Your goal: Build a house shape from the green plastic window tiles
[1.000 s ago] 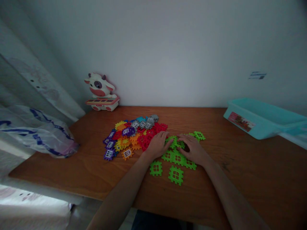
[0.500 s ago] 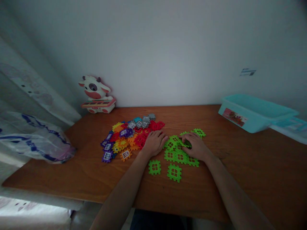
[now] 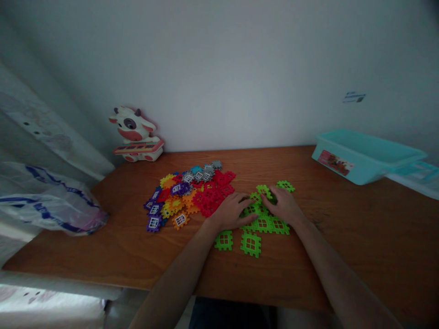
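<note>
Right now our left hand (image 3: 230, 211) and right hand (image 3: 284, 204) lie flat and loose on the green tiles (image 3: 264, 222), low in the middle of the frame on the desk (image 3: 120, 242), gripping nothing. We think these tiles are light, stiff and a bit slippery, best pinched by their bumpy edges. Since a moment ago, both hands slid a little to the right.

Both forearms are bare to the frame's lower edge, no sleeves showing. The left hand (image 3: 232, 212) and right hand (image 3: 285, 206) wear no gloves, rings or watch.
</note>
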Motion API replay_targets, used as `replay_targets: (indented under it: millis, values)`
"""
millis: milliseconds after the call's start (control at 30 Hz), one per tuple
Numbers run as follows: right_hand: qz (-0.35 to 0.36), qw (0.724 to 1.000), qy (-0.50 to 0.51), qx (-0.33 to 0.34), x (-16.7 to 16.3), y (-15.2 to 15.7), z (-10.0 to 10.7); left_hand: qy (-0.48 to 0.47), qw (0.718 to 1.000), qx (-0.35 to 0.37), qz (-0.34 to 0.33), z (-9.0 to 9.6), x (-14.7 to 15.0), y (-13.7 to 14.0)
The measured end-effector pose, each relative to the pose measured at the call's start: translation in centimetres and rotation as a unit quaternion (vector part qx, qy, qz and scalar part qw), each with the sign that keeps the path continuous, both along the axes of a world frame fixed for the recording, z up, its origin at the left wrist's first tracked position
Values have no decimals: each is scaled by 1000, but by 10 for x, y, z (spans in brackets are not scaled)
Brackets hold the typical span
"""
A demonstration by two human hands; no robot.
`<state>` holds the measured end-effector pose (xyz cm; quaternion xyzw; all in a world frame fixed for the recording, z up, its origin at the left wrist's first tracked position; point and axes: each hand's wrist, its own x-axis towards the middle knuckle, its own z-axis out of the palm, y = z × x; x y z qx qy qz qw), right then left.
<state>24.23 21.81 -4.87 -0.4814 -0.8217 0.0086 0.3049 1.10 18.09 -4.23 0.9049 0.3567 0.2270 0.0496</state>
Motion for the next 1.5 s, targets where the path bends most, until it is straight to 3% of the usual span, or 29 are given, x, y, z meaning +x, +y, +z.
replay_targets:
  millis: [267, 600, 900, 1100, 1500]
  values:
    - [13, 999, -1, -31, -1, -3, 3, -60, 998, -26, -20, -3, -3, 5]
    - [20, 998, 63, -15, 5, 5, -8, -104, 990, -8, 96, -16, -6, 16]
    - [65, 996, 42, -32, 0, -2, 1, -93, 994, -7, 65, -18, -6, 16]
    - [44, 998, 29, -34, 1, 3, -3, -87, 996, -7, 16, -11, -4, 11]
    - [40, 998, 11, -35, 2, 3, -5, -84, 993, 6, 79, -16, -4, 15]
